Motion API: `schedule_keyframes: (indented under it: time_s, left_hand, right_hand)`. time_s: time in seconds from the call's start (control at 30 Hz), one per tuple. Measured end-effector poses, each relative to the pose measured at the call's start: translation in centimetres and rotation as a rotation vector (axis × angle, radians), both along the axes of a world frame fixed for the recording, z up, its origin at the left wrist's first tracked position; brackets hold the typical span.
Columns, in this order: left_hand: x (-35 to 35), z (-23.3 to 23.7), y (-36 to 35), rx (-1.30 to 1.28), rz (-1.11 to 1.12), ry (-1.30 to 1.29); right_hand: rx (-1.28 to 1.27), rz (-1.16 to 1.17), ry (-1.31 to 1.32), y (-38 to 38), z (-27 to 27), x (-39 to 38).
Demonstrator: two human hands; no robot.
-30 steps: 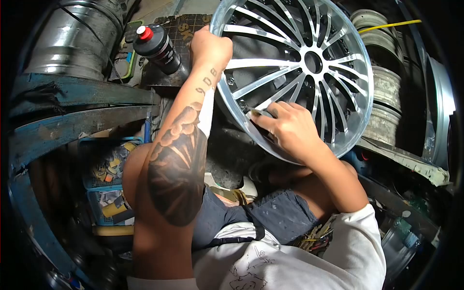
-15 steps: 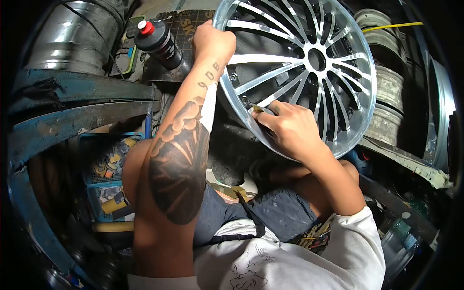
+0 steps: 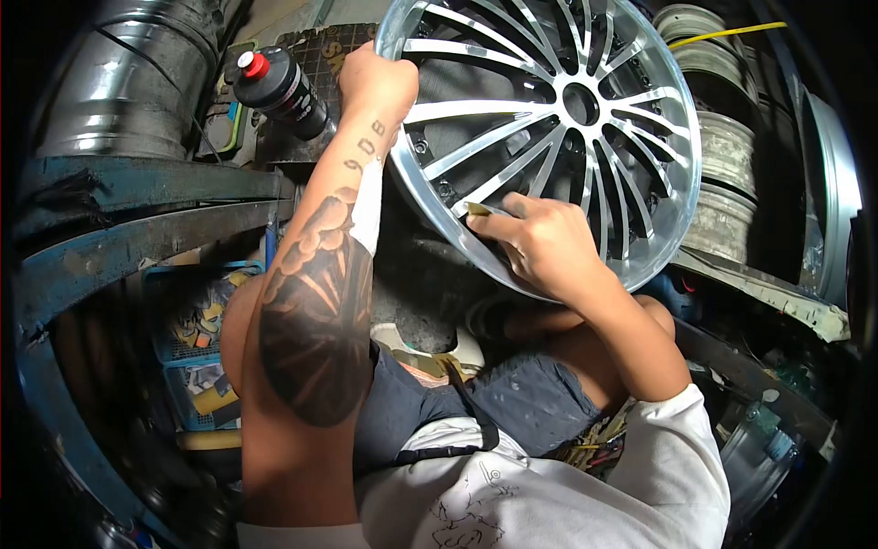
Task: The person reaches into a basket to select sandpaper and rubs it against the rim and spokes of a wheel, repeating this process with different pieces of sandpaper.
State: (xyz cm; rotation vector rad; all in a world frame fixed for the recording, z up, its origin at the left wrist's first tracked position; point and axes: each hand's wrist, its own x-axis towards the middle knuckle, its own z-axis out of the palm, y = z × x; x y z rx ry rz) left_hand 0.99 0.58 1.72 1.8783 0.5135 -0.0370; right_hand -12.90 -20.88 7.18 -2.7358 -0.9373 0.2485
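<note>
A large multi-spoke alloy wheel (image 3: 581, 102) with bright spokes and dark gaps stands tilted in front of me. My left hand (image 3: 377, 87) is closed around its rim at the upper left. Near the lower left of the rim, my right hand (image 3: 549, 242) pinches a small yellowish-brown piece of sanding material (image 3: 477, 210) against the end of a spoke. The fingers of that hand are bent, and some of their tips are hidden. Just left of my left hand is a dark bottle (image 3: 283, 94) with a red and white cap.
Stacked rims (image 3: 722, 165) are on the right. A big metal cylinder (image 3: 128, 78) fills the upper left, above a blue metal frame (image 3: 137, 197). Blue baskets (image 3: 165, 352) holding small scraps are beside my left knee. A yellow strip (image 3: 727, 35) crosses the top right.
The whole view has shifted, so the wheel and bottle appear slightly further left. My right hand, with the small piece, has moved a little along the spoke end. My left hand keeps its hold.
</note>
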Motion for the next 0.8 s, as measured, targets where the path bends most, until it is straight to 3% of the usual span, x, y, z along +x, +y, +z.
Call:
schedule_keyframes:
  time_s: [0.07,0.17,0.8]
  left_hand:
    - [0.3,0.1,0.2,0.041,0.003,0.0]
    - [0.1,-0.6,0.2,-0.001,0.001,-0.02]
    - [0.6,-1.1,0.0,-0.026,0.001,-0.029]
  right_hand:
    - [0.103,-0.029,-0.039,0.3,0.4,-0.3]
    - [0.06,0.041,-0.154,1.0,-1.4,0.6]
    - [-0.057,0.057,-0.047,0.8,0.3,0.5]
